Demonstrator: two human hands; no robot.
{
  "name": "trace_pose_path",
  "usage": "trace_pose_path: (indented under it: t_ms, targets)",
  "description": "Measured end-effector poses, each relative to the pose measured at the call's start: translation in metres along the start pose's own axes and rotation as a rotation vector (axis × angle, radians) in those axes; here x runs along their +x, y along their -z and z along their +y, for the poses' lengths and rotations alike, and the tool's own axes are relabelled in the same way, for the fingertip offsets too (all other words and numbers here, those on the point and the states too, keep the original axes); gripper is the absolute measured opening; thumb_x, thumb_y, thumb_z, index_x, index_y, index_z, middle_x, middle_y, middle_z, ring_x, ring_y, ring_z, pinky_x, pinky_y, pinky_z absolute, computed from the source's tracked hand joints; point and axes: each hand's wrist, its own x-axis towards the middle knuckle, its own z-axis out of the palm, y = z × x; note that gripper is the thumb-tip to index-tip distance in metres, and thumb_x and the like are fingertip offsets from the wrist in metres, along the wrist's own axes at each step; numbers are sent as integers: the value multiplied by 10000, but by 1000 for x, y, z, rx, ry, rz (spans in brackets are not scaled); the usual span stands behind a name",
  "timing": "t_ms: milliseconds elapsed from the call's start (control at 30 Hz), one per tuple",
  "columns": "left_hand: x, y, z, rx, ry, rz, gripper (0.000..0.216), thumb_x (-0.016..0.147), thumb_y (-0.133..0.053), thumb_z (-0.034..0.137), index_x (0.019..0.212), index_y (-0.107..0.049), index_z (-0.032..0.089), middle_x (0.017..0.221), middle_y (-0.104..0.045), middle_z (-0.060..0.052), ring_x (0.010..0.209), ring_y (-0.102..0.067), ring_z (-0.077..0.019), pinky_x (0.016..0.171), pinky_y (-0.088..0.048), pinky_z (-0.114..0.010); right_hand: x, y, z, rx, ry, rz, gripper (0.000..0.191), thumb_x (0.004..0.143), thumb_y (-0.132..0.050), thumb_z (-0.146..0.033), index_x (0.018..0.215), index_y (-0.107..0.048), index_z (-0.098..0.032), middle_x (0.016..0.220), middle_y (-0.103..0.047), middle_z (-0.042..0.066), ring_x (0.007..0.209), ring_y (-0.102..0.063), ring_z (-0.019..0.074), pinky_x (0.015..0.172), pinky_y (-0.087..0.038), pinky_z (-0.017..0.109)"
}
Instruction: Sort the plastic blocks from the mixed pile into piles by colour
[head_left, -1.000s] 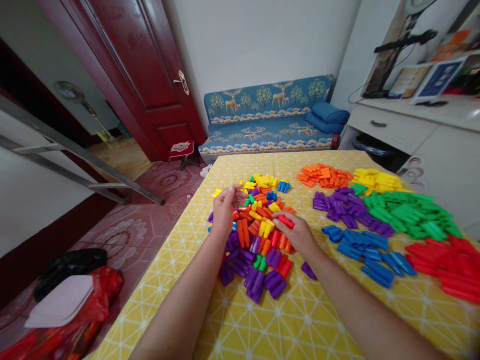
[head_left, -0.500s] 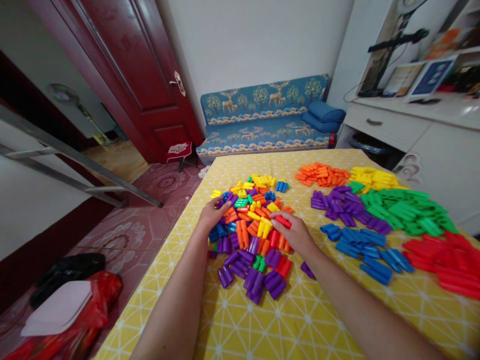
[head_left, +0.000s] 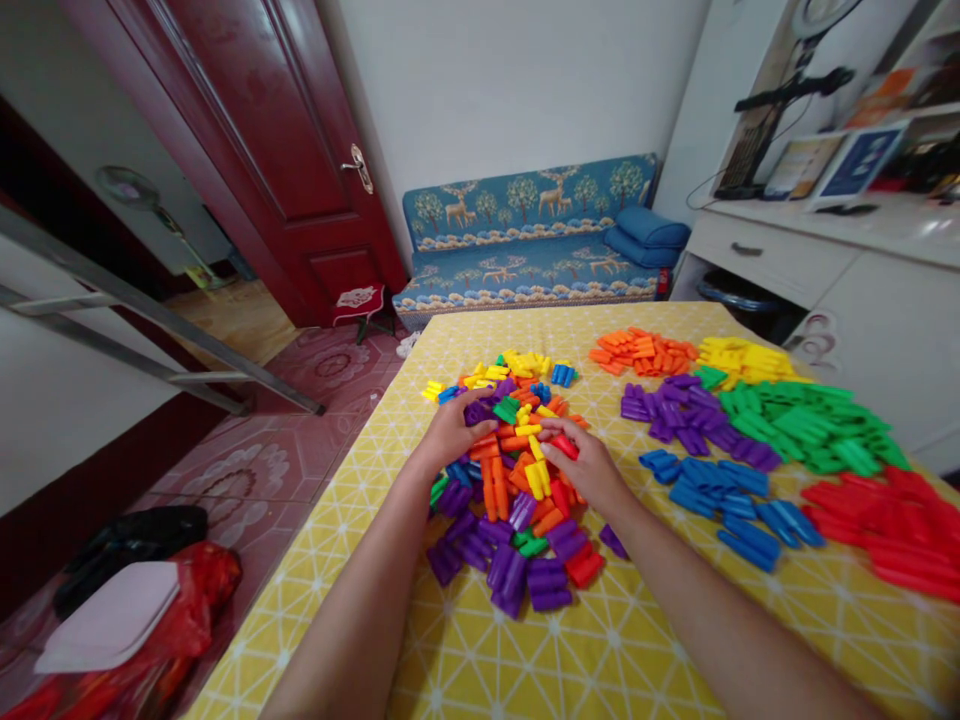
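A mixed heap of small plastic blocks in several colours lies on the yellow patterned tablecloth. My left hand rests on the heap's left side, fingers curled over a purple block. My right hand lies on the heap's right side and pinches a red block between thumb and fingers. Sorted piles lie to the right: orange, yellow, purple, green, blue and red.
A white cabinet with picture frames stands at the right. A blue patterned sofa sits against the far wall beside a dark red door. A red bag and metal rails are on the floor at left.
My left hand dropped onto the heap's left edge, then slid rightward into it, pushing blocks toward me. My right hand stayed on the red block and shifted only slightly.
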Motion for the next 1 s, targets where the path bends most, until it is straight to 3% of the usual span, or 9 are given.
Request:
trace_pose_path:
  t_ms: [100,200,367,467,667,867,1000]
  targets:
    - [-2,-10,22,11,-50,-46,469,748,-684,248,1210,-610,211,1080,-701,-61,935,-663,-233,859,-525,-366,1,-1,2,-75,90,-17,424,824,-579,-304,1238,-540,-221,1209,-615,69,1119,-580,212,994,-440,396]
    - [-5,-22,40,23,-125,-35,468,741,-666,159,1202,-615,214,1135,-684,-68,1046,-630,-250,940,-488,-393,0,-3,4,-142,177,-27,542,805,-606,-294,1326,-467,-234,1352,-515,85,1256,-479,232,1077,-362,432]
    - [-7,-28,54,17,-171,-5,591,699,-619,31,1260,-569,207,1243,-633,-71,1155,-583,-249,1023,-442,-399,-1,-6,7,-118,184,-24,647,828,-605,-357,1415,-344,-282,1403,-462,75,1261,-473,230,1081,-368,451]
    - [-8,-27,56,6,-181,-21,623,724,-587,25,1311,-527,226,1268,-623,-57,1163,-585,-244,1023,-449,-392,-1,-5,5,-117,192,-17,610,852,-582,-397,1408,-357,-288,1416,-453,67,1287,-448,229,1096,-346,448]
    - [-9,-33,48,77,-232,-40,612,766,-616,90,1339,-501,271,1260,-633,-45,1151,-600,-246,986,-479,-383,-1,0,-3,-143,196,127,378,855,-575,-383,1207,-572,-244,1208,-608,75,1149,-547,236,1011,-418,425]
    - [-10,-41,40,270,-239,-89,468,783,-633,156,1236,-606,275,1127,-703,-52,1019,-665,-253,871,-529,-357,-4,3,-11,-148,239,215,226,848,-572,-316,1035,-669,-235,1058,-673,61,1039,-588,225,958,-440,392]
    - [-11,-44,40,317,-243,-87,368,824,-594,196,1182,-642,269,1091,-713,-47,982,-671,-232,831,-530,-331,-1,13,-16,-5,102,363,236,804,-621,-350,980,-681,-204,977,-691,62,905,-616,214,836,-484,355]
